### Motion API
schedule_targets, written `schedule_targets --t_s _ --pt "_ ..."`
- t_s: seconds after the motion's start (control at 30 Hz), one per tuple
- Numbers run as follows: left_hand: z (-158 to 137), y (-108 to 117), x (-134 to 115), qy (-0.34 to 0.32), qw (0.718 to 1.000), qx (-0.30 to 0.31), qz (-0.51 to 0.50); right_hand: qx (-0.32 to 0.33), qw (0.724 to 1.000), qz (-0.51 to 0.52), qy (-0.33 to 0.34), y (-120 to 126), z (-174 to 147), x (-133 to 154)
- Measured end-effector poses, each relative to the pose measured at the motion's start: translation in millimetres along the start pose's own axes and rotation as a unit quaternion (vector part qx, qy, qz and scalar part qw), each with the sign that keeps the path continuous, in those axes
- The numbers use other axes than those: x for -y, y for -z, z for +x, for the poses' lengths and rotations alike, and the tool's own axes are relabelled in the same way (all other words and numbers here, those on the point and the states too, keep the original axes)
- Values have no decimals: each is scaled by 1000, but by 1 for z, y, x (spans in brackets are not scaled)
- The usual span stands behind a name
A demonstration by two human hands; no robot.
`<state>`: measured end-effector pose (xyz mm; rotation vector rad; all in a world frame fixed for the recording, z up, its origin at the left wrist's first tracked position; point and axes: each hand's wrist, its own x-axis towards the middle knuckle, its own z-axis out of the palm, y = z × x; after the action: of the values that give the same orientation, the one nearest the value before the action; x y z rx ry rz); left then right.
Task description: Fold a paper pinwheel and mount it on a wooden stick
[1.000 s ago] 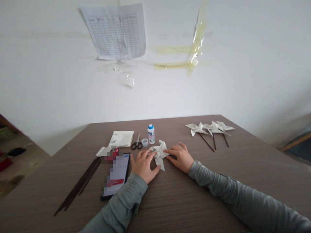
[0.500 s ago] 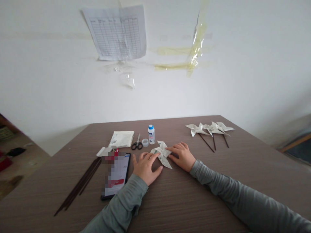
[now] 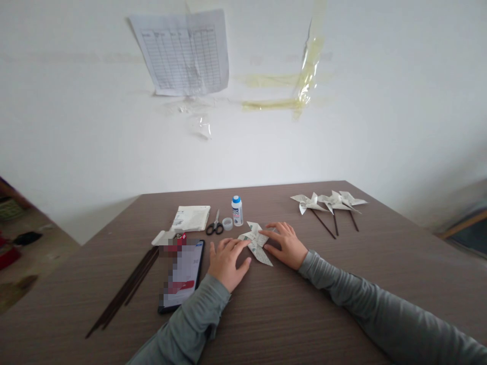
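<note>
A folded paper pinwheel (image 3: 257, 244) with print on it lies flat on the brown table, between my hands. My left hand (image 3: 227, 263) is at its left side, fingers spread, the index fingertip at the paper's edge. From the right, my right hand (image 3: 286, 244) reaches in with its fingers apart, and its fingertips are at the right blades. Neither hand grips the paper. Just behind the pinwheel stands a white glue bottle (image 3: 237, 212) with a blue cap.
Scissors (image 3: 215, 226), a small round container (image 3: 227, 223) and a paper stack (image 3: 191, 218) lie behind my left hand. A phone (image 3: 182, 276) and dark sticks (image 3: 124, 289) are at left. Finished pinwheels on sticks (image 3: 333, 203) lie at back right.
The pinwheel has shifted slightly to the right. My right index finger has lifted a little, and my left thumb has drawn in slightly.
</note>
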<state>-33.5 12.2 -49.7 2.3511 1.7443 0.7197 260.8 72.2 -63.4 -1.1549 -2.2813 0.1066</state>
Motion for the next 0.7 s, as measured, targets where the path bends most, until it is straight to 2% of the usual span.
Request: schedule_targets --t_s 0.1,0.3,0.7 --pt "0 3 0 3 1000 -13 14 9 1000 -1 -2 3 -2 -1" --pt "-1 13 7 -8 999 7 33 35 999 -8 -14 8 -3 1" --pt "-4 33 12 10 999 6 48 38 999 -13 -28 7 0 4"
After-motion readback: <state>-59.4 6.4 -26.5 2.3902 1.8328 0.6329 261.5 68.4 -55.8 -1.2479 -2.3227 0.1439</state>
